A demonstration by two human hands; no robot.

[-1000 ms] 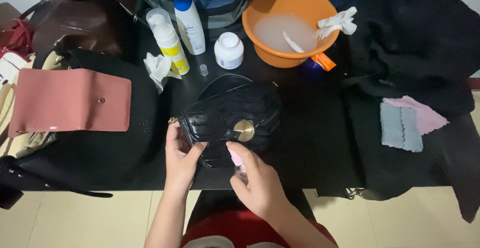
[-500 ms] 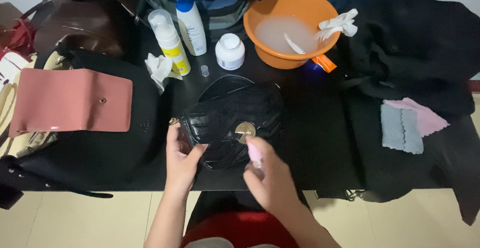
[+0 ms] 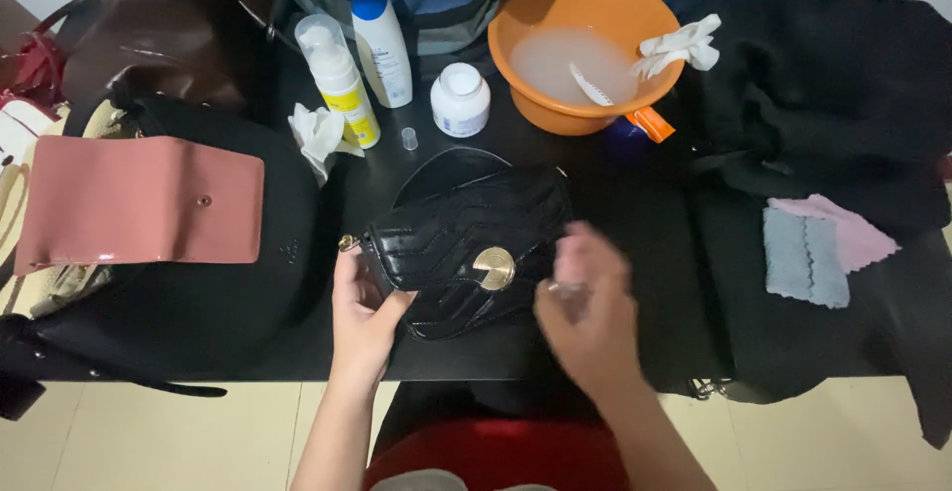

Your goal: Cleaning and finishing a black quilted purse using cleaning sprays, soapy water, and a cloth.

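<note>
Left hand (image 3: 365, 314) grips the left end of a black quilted purse (image 3: 466, 251) near the table's (image 3: 615, 213) front edge. Right hand (image 3: 585, 312), blurred, hovers just beside its right end; its grip cannot be told.

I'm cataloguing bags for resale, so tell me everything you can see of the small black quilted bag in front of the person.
The black quilted bag looks like glossy leather stitched in chevron ridges, with a round gold clasp on its front flap and a gold fitting at its left end. It lies tilted on the dark table, flap shut. The left hand grips its left end; the blurred right hand is just beside it.
</note>
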